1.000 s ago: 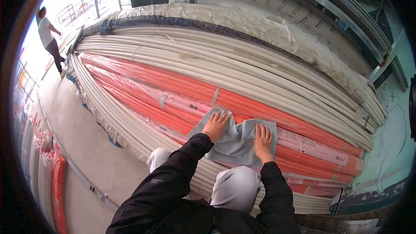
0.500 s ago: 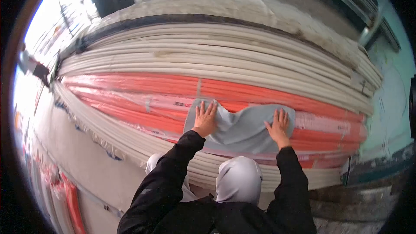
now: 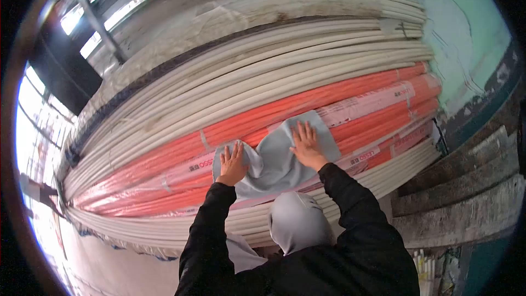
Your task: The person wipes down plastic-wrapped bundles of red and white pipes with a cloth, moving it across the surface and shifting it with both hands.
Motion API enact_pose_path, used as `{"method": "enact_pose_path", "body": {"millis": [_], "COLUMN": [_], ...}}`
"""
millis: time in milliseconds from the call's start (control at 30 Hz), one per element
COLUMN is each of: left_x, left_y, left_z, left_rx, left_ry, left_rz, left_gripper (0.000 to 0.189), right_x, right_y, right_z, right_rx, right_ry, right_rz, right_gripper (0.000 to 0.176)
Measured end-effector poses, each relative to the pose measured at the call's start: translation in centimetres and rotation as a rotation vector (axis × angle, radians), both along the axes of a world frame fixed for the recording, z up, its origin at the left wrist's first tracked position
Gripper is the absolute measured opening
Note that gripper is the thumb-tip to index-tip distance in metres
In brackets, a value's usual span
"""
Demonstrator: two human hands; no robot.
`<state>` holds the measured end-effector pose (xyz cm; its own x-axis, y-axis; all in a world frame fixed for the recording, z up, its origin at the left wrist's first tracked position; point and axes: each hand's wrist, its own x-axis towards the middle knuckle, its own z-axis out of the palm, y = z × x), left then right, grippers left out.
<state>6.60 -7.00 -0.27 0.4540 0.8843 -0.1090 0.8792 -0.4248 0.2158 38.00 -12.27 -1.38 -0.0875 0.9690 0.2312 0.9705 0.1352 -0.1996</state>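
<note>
A grey cloth (image 3: 274, 159) lies rumpled across plastic-wrapped bundles of red pipes (image 3: 361, 131), with a raised fold near its middle. My left hand (image 3: 233, 164) rests on the cloth's left part, fingers spread. On the right part my right hand (image 3: 307, 144) lies flat, its fingers pointing up and apart. Both palms press on the fabric and neither hand grips it. Printed labels show through the clear wrap on either side of the cloth.
Long white pipes (image 3: 263, 71) are stacked behind the red ones, and more white pipes (image 3: 378, 181) lie in front. A green wall (image 3: 460, 27) stands at the right, with grey boards (image 3: 460, 203) below it. A dark post (image 3: 66, 66) rises at the far left.
My view has turned, so the pipes now slant up to the right. My hands have come a little closer together, and the cloth is bunched up more between them.
</note>
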Motion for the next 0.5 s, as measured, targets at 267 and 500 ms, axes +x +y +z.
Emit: {"method": "enact_pose_path", "body": {"millis": [267, 500], "left_x": [5.0, 6.2], "left_y": [-0.3, 1.6], "left_z": [0.4, -0.6], "left_rx": [-0.016, 0.102], "left_ry": [-0.026, 0.034], "left_rz": [-0.123, -0.191], "left_gripper": [0.099, 0.093], "right_x": [-1.1, -0.9], "right_y": [-1.1, 2.5], "right_z": [0.2, 1.7], "right_rx": [0.044, 0.011], "right_ry": [-0.006, 0.084], "right_rz": [0.068, 0.064], "right_gripper": [0.077, 0.073]}}
